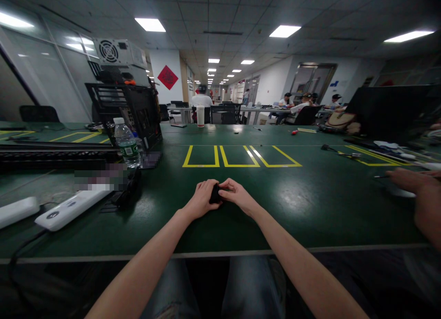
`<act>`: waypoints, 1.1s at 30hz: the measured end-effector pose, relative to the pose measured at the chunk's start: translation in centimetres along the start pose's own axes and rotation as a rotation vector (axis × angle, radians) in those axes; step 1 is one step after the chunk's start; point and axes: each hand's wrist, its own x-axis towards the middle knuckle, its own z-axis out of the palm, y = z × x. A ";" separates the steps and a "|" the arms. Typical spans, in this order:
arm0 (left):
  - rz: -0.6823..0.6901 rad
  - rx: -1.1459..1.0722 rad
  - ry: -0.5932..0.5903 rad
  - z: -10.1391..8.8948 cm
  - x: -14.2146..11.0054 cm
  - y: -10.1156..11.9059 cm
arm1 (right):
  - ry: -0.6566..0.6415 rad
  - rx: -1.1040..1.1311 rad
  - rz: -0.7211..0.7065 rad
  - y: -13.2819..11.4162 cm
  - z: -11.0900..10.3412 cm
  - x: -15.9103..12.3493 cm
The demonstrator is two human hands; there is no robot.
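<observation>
A small black rounded object [215, 194] is held between my two hands just above or on the green table [241, 232]; its kind cannot be made out. My left hand [204, 198] wraps round its left side, fingers closed over the top. From the right, my right hand [235, 194] pinches it with thumb and fingers. The fingers cover most of the object. Beyond the hands, yellow tape outlines [239, 165] mark several open-sided boxes on the tabletop.
To the left stand a water bottle [127, 144], an open black computer case [138, 105] and a white power strip [76, 206]. A white cup [200, 116] is at the back. Another person's hand [409, 179] works at the right edge, near a black cable connector [339, 152].
</observation>
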 end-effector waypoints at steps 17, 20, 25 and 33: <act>-0.003 0.016 -0.004 0.2 0.0 -0.1 | -0.023 0.047 -0.001 0.2 -0.1 0.0; -0.005 0.017 -0.007 0.1 0.0 -0.1 | 0.002 0.043 0.044 0.3 0.0 0.2; -0.008 0.016 -0.016 -0.1 0.0 0.0 | -0.042 0.004 0.025 0.4 -0.3 0.3; -0.012 0.006 -0.010 -0.1 0.1 0.2 | -0.008 -0.045 0.011 0.1 -0.1 0.0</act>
